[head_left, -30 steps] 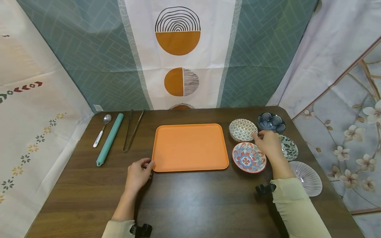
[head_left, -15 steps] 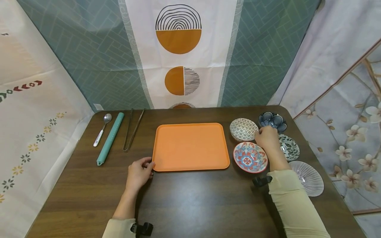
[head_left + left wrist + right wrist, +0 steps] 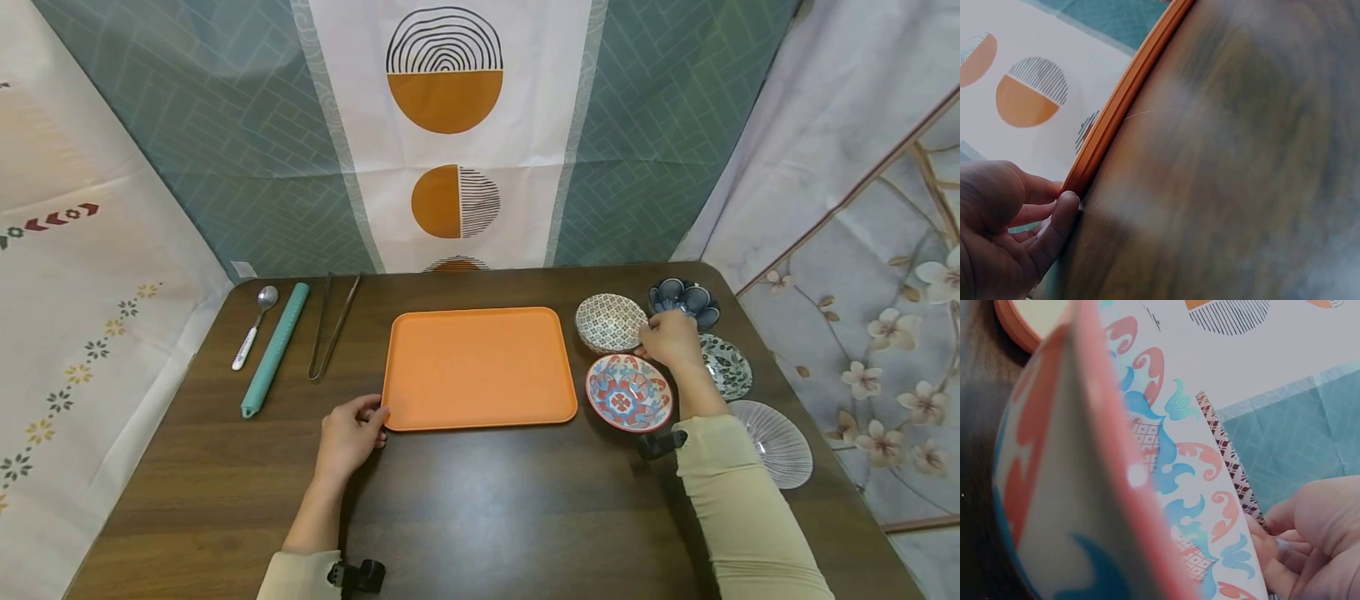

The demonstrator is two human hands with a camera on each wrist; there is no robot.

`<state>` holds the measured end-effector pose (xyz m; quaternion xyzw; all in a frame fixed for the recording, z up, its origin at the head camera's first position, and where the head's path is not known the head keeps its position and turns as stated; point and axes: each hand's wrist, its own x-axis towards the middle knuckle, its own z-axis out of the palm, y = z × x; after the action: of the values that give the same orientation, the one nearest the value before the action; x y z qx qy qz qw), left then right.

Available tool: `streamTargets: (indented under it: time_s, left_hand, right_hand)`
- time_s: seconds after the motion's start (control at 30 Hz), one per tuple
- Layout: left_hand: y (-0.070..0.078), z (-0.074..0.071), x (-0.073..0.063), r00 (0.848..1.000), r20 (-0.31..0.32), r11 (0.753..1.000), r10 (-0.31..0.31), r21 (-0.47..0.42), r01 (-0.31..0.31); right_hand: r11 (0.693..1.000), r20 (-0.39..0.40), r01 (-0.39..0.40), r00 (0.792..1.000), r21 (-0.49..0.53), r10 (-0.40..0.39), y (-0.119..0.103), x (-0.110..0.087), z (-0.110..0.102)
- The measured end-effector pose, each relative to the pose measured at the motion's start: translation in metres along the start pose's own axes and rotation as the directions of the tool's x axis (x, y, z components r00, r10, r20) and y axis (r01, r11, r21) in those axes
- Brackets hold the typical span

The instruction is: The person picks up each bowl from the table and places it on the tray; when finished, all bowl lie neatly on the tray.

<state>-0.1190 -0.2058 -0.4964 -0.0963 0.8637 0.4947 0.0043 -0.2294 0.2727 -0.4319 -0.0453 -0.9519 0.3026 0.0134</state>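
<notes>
We see the left grip (image 3: 352, 437) pinching the near-left corner of the tray (image 3: 480, 367) on the surface (image 3: 480, 508). We see the right grip (image 3: 673, 340) pinching the right rim of the white bowl (image 3: 610, 322), just behind the red bowl (image 3: 628, 393).

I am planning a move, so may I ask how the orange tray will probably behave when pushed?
The orange tray is probably stiff, since its edges look straight. Lying flat on the table, it should slide more readily than tip. Its thin rim suggests it may be light for its size.
</notes>
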Motion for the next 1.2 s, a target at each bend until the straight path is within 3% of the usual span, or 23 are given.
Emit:
streamTargets:
  time_s: [0.3,0.63,1.2]
  left_hand:
    - [-0.001,0.0,0.0,1.0,0.013,1.0,-0.002,0.002,0.002]
    - [-0.001,-0.001,0.001,1.0,0.018,1.0,0.001,-0.01,-0.001]
    - [0.0,-0.001,-0.001,1.0,0.017,1.0,-0.001,0.014,0.001]
  right_hand:
    - [0.993,-0.046,0.033,0.999,0.116,-0.028,-0.005,0.003,0.001]
    - [0.972,0.035,-0.012,0.999,0.235,0.004,-0.036,0.006,0.009]
    - [0.941,0.073,0.103,0.988,0.321,-0.133,-0.098,0.008,0.066]
